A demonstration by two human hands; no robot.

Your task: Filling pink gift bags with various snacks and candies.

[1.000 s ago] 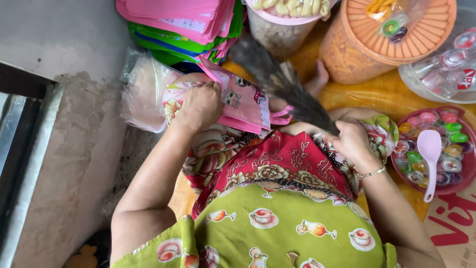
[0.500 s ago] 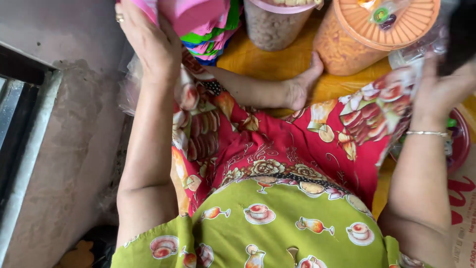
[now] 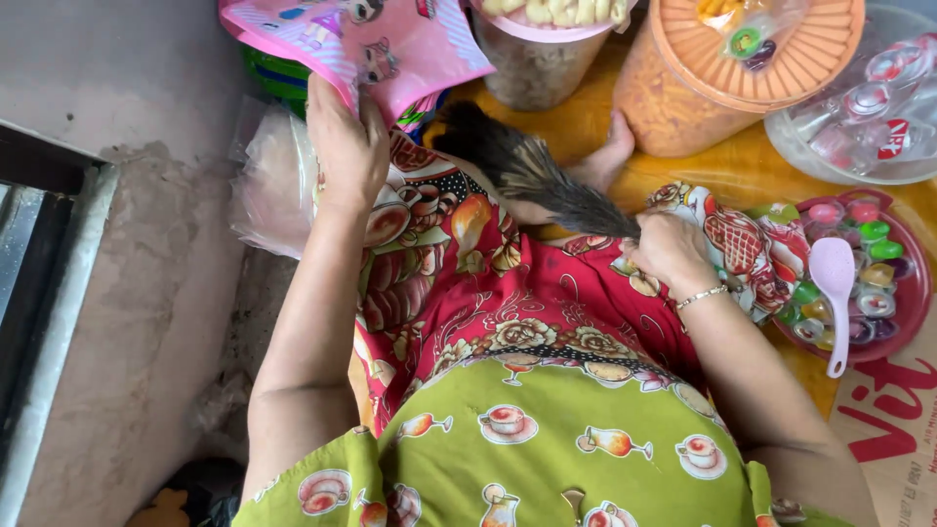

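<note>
My left hand (image 3: 346, 146) grips the lower edge of a pink printed packet (image 3: 361, 39) and holds it up above my knee. My right hand (image 3: 669, 249) is closed on the handle end of a dark feather duster (image 3: 527, 171), whose feathers spread up and left across my red patterned skirt (image 3: 508, 293). The duster's tip lies just below the pink packet. My bare foot (image 3: 610, 156) shows beyond the duster on the yellow mat.
An orange lidded tub (image 3: 727, 78) and a pink-lidded jar (image 3: 537, 59) stand ahead. A clear tub of small cups (image 3: 869, 107) sits at the right, a pink bowl (image 3: 903, 312) of coloured jelly cups with a pink spoon (image 3: 835, 293) below it. Clear bags (image 3: 268, 185) lie left; a concrete step drops away.
Both hands were raised half a second ago. The right hand has come down onto my lap with the duster, and the left has lifted the pink packet up from the stack.
</note>
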